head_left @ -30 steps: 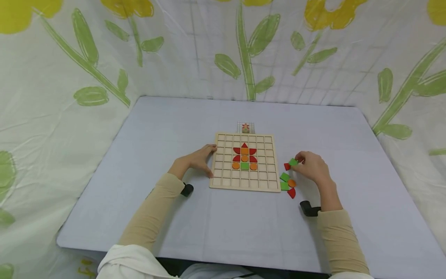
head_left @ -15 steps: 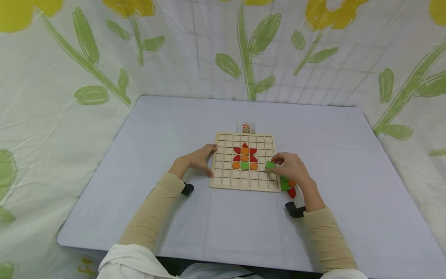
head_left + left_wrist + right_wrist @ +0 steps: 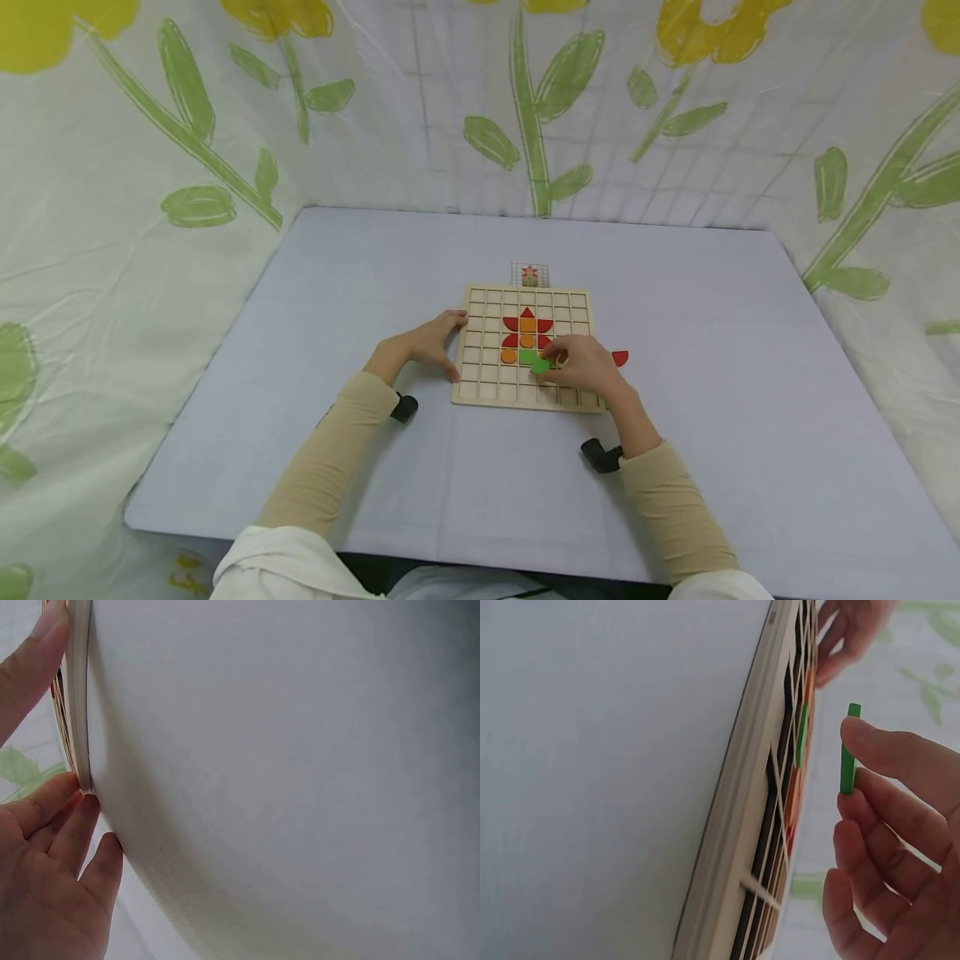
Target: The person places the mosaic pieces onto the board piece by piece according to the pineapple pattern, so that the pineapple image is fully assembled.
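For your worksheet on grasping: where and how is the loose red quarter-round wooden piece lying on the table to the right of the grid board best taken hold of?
Probably pinch the red quarter-round wooden piece by its thin edges, straight side against curved side, coming from above. It lies flat on the grey table, so its faces give no purchase, and it sits clear of the wooden grid board and the right hand.

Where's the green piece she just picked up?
Head view: the green piece is pinched in the right hand above the wooden grid board, beside the placed green square.
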The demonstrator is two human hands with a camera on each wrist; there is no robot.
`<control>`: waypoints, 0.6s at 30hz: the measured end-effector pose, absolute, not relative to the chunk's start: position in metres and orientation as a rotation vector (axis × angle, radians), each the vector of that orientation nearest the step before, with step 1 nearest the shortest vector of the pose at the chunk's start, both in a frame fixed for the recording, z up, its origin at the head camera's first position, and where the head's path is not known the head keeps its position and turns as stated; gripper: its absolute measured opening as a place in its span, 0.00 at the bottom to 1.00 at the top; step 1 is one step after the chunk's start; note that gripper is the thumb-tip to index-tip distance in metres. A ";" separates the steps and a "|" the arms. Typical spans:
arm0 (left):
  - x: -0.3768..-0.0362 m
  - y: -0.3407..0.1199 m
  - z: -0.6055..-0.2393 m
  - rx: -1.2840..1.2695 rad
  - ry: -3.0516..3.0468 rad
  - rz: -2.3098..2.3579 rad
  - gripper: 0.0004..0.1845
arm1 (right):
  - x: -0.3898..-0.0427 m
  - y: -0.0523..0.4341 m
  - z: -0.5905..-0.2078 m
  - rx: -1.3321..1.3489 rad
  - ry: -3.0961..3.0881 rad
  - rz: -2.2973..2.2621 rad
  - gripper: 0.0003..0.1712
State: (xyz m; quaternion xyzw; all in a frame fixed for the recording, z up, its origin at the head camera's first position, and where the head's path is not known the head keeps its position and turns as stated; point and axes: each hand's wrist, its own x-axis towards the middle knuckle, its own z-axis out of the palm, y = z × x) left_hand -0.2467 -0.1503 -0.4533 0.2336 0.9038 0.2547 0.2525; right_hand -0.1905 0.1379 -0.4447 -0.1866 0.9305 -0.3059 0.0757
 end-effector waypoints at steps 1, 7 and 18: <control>-0.247 -0.150 -0.453 0.633 2.456 0.695 0.55 | -0.191 0.135 -0.445 -0.563 2.788 -0.911 0.17; -0.246 -0.151 -0.453 0.632 2.448 0.711 0.55 | -0.192 0.119 -0.449 -0.594 2.780 -0.827 0.16; -0.247 -0.151 -0.453 0.650 2.448 0.703 0.54 | -0.193 0.097 -0.448 -0.591 2.753 -0.754 0.16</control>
